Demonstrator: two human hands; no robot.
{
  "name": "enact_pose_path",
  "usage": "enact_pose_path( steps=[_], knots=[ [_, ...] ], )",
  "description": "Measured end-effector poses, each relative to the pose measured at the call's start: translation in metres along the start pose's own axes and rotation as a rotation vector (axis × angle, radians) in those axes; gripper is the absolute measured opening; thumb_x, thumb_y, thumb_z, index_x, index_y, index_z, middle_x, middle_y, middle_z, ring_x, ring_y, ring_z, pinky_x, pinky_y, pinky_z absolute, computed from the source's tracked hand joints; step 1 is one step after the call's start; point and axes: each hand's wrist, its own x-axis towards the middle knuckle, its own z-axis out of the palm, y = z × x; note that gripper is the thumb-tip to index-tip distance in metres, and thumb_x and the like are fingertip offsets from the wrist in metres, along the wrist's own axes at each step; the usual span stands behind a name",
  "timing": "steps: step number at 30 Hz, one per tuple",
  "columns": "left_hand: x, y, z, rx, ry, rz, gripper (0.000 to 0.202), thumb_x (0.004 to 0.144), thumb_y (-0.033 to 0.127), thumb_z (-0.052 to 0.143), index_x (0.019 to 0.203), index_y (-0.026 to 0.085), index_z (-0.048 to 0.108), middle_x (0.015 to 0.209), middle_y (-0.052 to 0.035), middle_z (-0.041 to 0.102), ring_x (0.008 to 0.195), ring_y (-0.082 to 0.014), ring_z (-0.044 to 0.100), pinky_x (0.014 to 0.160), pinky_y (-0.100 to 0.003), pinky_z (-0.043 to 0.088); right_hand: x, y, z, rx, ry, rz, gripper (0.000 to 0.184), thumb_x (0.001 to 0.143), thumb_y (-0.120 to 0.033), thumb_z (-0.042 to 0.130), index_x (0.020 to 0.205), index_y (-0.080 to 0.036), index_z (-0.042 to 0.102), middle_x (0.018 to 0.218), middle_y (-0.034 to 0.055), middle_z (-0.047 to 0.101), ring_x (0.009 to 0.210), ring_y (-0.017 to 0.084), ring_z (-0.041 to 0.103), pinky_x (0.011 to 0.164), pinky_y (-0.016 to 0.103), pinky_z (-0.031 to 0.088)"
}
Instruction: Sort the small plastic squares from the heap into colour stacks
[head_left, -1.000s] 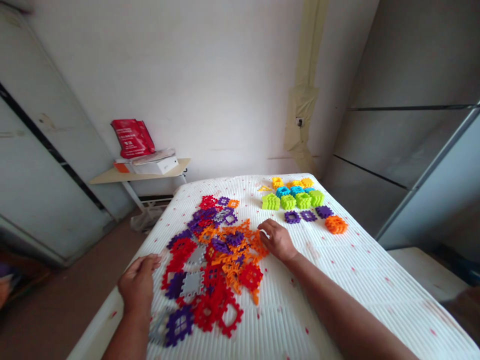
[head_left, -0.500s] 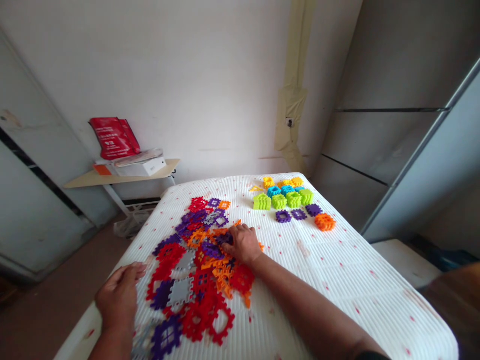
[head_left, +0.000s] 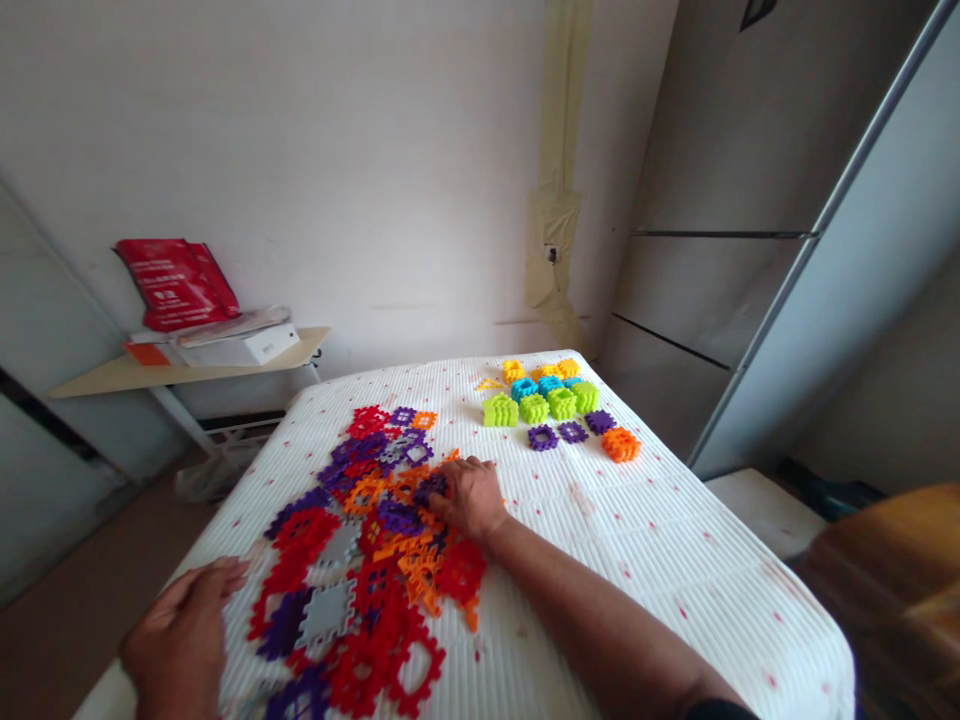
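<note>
We see a white bed (head_left: 637,520) with a big pile of flat pieces (head_left: 375,560) at the lower left of the frame. The right hand (head_left: 469,495) bends its fingers onto a purple piece (head_left: 429,490) mid-frame; we cannot tell if they pinch it. The left hand (head_left: 176,640) rests with its fingers apart by the pile. We think it is picking time, and lifting needs a firm pinch

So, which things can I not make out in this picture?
All from the head view:
Right hand: its fingers curl down into the loose tiles, and the hand itself hides whether it grips one.
Red bag: the print on it is too small to read.
Orange-brown shape at the right edge: blurred and cut off by the frame.
Nearest purple tile: cut by the bottom edge.
</note>
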Motion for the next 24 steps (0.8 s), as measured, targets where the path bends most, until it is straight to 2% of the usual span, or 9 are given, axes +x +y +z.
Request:
enact_pose_path(
  steps=[4, 9, 14, 17, 20, 24],
  knots=[
    [0.009, -0.011, -0.002, -0.017, -0.006, 0.010, 0.022, 0.052, 0.030, 0.066, 0.069, 0.016, 0.065, 0.061, 0.0019, 0.064, 0.061, -0.0143, 0.057, 0.063, -0.027, 0.045, -0.010, 0.019, -0.012, 0.110, 0.092, -0.070, 0.026, 0.082, -0.040, 0.058, 0.098, -0.020, 0.062, 0.096, 0.0044, 0.067, 0.092, 0.020, 0.055, 0.080, 0.031, 0.037],
    [0.010, -0.011, -0.002, -0.023, -0.017, 0.010, 0.020, 0.054, 0.028, 0.066, 0.070, 0.016, 0.066, 0.061, 0.0020, 0.063, 0.062, -0.0134, 0.057, 0.065, -0.027, 0.045, -0.040, 0.064, -0.038, 0.105, 0.200, -0.108, 0.022, 0.081, -0.034, 0.059, 0.096, -0.018, 0.063, 0.093, 0.0058, 0.067, 0.089, 0.019, 0.055, 0.082, 0.030, 0.039],
    [0.004, -0.003, 0.000, 0.000, -0.001, 0.018, 0.023, 0.053, 0.029, 0.065, 0.071, 0.015, 0.065, 0.060, 0.0026, 0.062, 0.061, -0.0147, 0.056, 0.063, -0.028, 0.044, -0.072, 0.107, -0.053, -0.080, 0.133, 0.018, 0.019, 0.079, -0.030, 0.060, 0.094, -0.019, 0.065, 0.090, 0.0059, 0.067, 0.087, 0.020, 0.056, 0.077, 0.029, 0.038],
    [0.001, -0.002, 0.001, -0.002, -0.004, 0.010, 0.022, 0.052, 0.030, 0.064, 0.070, 0.017, 0.065, 0.062, 0.0032, 0.062, 0.063, -0.0140, 0.056, 0.065, -0.027, 0.043, -0.082, 0.116, -0.056, -0.163, 0.077, 0.109, 0.025, 0.077, -0.034, 0.061, 0.097, -0.020, 0.065, 0.092, 0.0057, 0.067, 0.090, 0.021, 0.056, 0.076, 0.029, 0.037],
    [0.000, -0.002, 0.000, 0.006, -0.005, -0.011, 0.023, 0.052, 0.030, 0.064, 0.070, 0.017, 0.065, 0.063, 0.0030, 0.063, 0.065, -0.0141, 0.056, 0.066, -0.027, 0.043, -0.084, 0.115, -0.057, -0.175, 0.062, 0.147, 0.032, 0.075, -0.038, 0.062, 0.101, -0.020, 0.064, 0.097, 0.0061, 0.066, 0.093, 0.021, 0.055, 0.076, 0.029, 0.037],
    [-0.003, 0.002, 0.001, 0.018, 0.013, -0.014, 0.024, 0.051, 0.030, 0.065, 0.071, 0.018, 0.065, 0.060, 0.0042, 0.062, 0.064, -0.0136, 0.056, 0.065, -0.025, 0.042, -0.080, 0.112, -0.055, -0.141, 0.037, 0.179, 0.031, 0.074, -0.035, 0.063, 0.101, -0.020, 0.064, 0.096, 0.0057, 0.065, 0.094, 0.021, 0.055, 0.078, 0.029, 0.038]
  ],
)
